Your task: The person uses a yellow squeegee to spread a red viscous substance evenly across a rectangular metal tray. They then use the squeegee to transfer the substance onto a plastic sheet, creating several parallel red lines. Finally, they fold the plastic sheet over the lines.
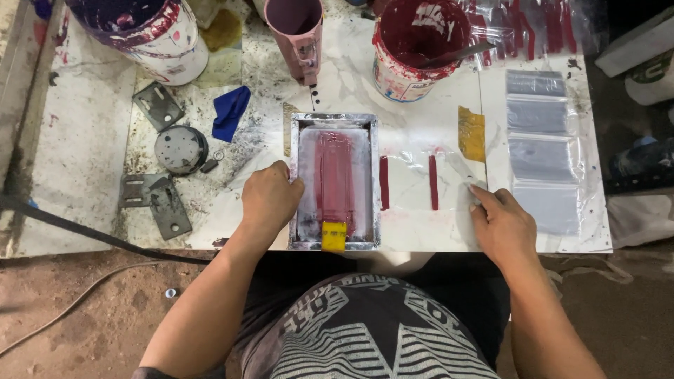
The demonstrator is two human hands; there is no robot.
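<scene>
White marble-patterned desk top (421,231), stained with paint, seen from above. Our left hand (270,198) lay curled, fingers pressed together, on the left rail of the metal-framed printing screen (335,181), which sat at the near edge of the desk, middle. Our right hand (502,224) rested near the near right edge, fingers together, the fingertips (479,191) touching a clear plastic sheet (463,172). Two red strips (384,182) lay between the screen and that hand. A yellow tab (334,236) marked the screen's near rail. Toward the right edge lay a row of clear pouches (539,151); at the far edge stood a red paint bucket (413,45), a pink jug (298,35) and a white bucket (151,35).
</scene>
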